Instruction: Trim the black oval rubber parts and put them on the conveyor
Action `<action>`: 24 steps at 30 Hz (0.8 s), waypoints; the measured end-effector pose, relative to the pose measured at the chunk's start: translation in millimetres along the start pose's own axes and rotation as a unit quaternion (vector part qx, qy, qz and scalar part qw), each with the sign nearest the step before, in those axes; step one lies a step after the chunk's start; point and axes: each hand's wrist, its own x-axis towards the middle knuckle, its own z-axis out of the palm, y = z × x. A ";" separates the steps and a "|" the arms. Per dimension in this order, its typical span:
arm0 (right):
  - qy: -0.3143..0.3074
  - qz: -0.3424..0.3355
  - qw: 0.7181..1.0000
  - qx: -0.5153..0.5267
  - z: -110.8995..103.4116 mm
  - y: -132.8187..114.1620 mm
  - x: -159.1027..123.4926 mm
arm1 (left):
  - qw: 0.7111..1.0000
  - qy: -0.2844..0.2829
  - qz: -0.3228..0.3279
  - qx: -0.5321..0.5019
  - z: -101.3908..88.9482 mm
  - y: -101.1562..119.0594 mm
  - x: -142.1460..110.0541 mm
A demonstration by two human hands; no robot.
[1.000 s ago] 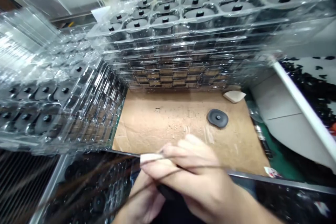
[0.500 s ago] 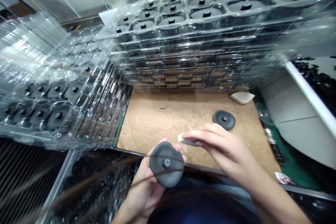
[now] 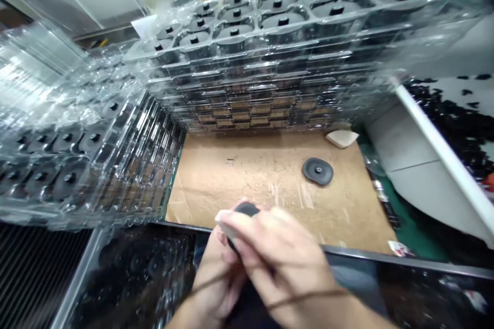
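My left hand holds a dark round disc near the front edge of the cardboard sheet; only the disc's top rim shows. My right hand lies over the disc, fingers closed on a small pale pad pressed against it. A second black disc with a central hub lies alone on the cardboard, to the right and beyond both hands.
Tall stacks of clear plastic trays with black discs in their pockets stand behind and to the left. A pale wedge lies at the cardboard's back right. A white bin with dark parts stands at the right. A dark tray sits at the front.
Half a second ago the disc was held face up with my right hand apart beside it. Now my right hand has come back over the disc with the pad, covering it.
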 end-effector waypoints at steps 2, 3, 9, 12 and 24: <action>-0.056 0.000 0.998 0.025 2.6 -1.6 -1.3 | 1.000 0.022 0.015 0.007 -8.1 0.5 1.3; -0.082 0.024 0.996 0.041 2.3 3.7 -4.7 | 0.999 0.042 0.032 0.012 -12.2 1.4 2.0; 0.004 0.255 0.967 -0.017 7.4 86.3 -41.2 | 0.998 0.051 0.033 -0.007 -10.9 1.7 4.5; 0.028 0.262 0.963 -0.052 21.7 119.3 -53.8 | 0.999 0.019 0.016 -0.022 -4.5 -2.9 5.1; 0.020 0.218 0.975 0.023 16.4 83.2 -53.5 | 0.997 -0.052 0.061 -0.021 -7.4 -8.8 9.8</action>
